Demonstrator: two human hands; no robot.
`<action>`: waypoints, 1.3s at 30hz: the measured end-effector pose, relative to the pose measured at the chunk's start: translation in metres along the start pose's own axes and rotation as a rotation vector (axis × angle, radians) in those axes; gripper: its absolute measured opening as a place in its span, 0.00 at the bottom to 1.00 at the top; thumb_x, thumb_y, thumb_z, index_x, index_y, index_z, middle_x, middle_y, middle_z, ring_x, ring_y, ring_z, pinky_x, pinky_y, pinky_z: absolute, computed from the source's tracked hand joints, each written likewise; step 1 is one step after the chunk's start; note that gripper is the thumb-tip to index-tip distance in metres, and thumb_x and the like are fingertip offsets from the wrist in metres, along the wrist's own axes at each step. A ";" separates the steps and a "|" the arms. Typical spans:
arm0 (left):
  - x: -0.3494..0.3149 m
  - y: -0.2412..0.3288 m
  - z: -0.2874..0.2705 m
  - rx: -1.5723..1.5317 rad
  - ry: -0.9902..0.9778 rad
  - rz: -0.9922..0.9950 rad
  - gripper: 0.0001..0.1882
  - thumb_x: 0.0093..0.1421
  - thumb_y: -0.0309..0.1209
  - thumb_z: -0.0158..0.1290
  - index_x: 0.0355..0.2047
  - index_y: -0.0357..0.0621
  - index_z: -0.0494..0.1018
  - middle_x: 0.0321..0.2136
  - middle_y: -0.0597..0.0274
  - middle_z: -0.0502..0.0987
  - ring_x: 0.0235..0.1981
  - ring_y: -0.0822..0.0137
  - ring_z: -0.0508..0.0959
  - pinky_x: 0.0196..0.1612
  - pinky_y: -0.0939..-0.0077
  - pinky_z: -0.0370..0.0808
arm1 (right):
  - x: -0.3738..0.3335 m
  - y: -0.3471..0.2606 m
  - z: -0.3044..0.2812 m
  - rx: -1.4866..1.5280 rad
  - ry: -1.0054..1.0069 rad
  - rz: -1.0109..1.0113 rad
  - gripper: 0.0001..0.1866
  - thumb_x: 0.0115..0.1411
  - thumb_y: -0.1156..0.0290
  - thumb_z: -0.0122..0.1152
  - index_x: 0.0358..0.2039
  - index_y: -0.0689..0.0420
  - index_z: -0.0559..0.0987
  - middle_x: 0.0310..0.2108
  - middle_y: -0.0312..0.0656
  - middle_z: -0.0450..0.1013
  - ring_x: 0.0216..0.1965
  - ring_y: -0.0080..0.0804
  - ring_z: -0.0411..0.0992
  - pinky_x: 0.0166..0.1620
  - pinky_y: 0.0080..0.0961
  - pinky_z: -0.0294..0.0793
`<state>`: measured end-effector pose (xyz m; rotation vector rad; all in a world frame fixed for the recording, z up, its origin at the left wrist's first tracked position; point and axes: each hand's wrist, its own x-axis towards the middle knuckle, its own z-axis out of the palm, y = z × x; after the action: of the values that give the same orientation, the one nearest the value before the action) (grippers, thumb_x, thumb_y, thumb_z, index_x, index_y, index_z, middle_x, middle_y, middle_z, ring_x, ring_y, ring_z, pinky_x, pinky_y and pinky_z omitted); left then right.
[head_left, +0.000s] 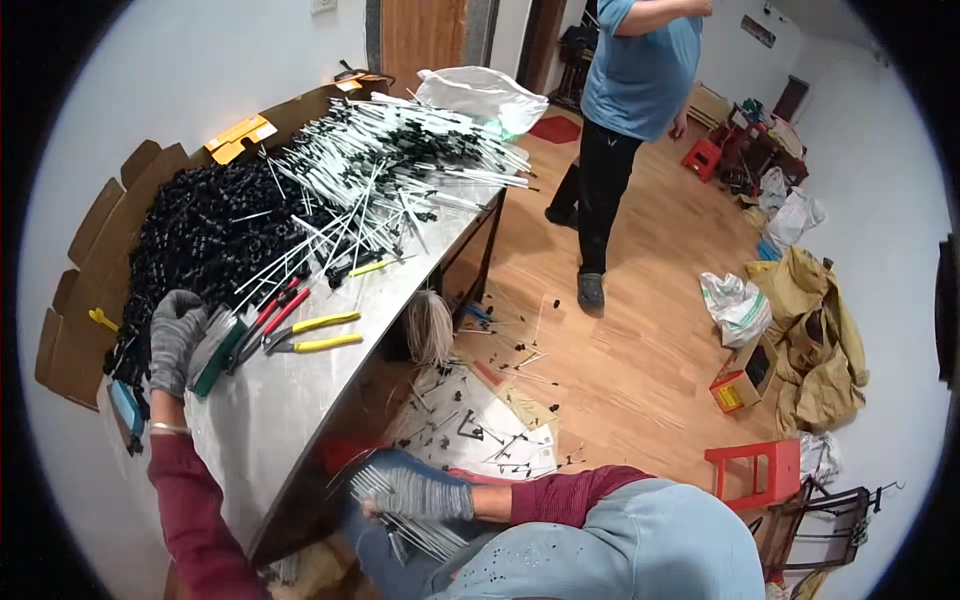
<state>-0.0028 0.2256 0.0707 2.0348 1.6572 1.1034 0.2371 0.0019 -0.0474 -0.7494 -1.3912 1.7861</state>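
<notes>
Grey-gloved right hand (420, 492) half hides a rod bundle (415, 528) at the table edge (330, 420)

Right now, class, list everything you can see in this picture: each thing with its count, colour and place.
Table: one, metal-grey, left.
Black parts heap: many, black, table's far left.
Thin rods: many, white with black ends, table's far end.
Pliers: two pairs, yellow-handled, table middle.
Red-handled tool: one, beside pliers.
White bag: one, table's far corner.
Stool: one, red, floor right.
Bystander: one, blue shirt, standing beyond.
Left hand: grey glove, on table.
Right hand: grey glove, holding rod bundle below table edge.
</notes>
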 end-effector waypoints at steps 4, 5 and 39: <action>-0.088 0.054 -0.005 -0.176 -0.234 -0.017 0.06 0.45 0.26 0.48 0.27 0.41 0.67 0.19 0.66 0.69 0.18 0.78 0.67 0.22 0.84 0.66 | -0.014 -0.004 0.009 -0.005 -0.039 0.067 0.11 0.53 0.65 0.47 0.21 0.59 0.71 0.17 0.34 0.67 0.21 0.22 0.64 0.26 0.20 0.64; -0.115 0.065 -0.003 -0.228 -0.247 0.052 0.06 0.46 0.27 0.48 0.25 0.40 0.67 0.19 0.66 0.69 0.19 0.77 0.67 0.23 0.83 0.67 | -0.018 -0.006 0.009 -0.111 -0.026 0.002 0.11 0.53 0.66 0.47 0.20 0.59 0.70 0.17 0.34 0.67 0.21 0.21 0.64 0.26 0.19 0.64; -0.308 0.063 0.037 -1.597 0.104 -0.558 0.16 0.53 0.32 0.47 0.43 0.45 0.63 0.31 0.63 0.71 0.29 0.70 0.71 0.28 0.77 0.69 | -0.022 0.005 0.057 -0.169 -0.019 0.002 0.09 0.53 0.66 0.49 0.26 0.59 0.72 0.17 0.34 0.67 0.21 0.19 0.65 0.26 0.16 0.65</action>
<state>0.0544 -0.0696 -0.0276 0.4614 0.6585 1.4831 0.2025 -0.0482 -0.0384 -0.8235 -1.5690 1.6955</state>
